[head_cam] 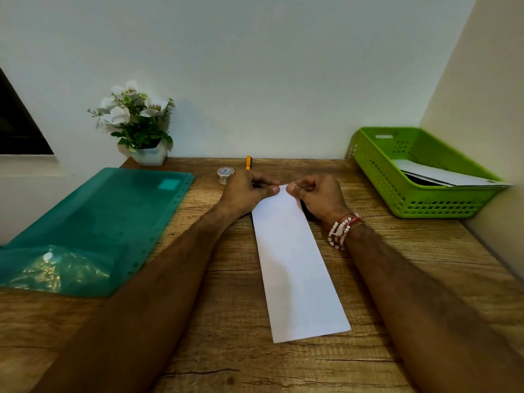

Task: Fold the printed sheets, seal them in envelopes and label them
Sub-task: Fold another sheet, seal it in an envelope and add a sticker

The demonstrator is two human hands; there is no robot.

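A long white folded sheet (295,265) lies lengthwise on the wooden table (232,336), running away from me. My left hand (249,191) and my right hand (317,194) both pinch its far end between thumb and fingers, almost touching each other. A small roll of tape (224,175) stands just beyond my left hand. An orange pen (248,162) lies near the wall behind it. White envelopes or papers (442,175) rest inside the green basket (419,202) at the right.
A teal plastic folder (107,222) with a crumpled clear bag (51,270) on it covers the table's left side. A potted white flower (139,123) stands at the back left. Walls close off the back and right.
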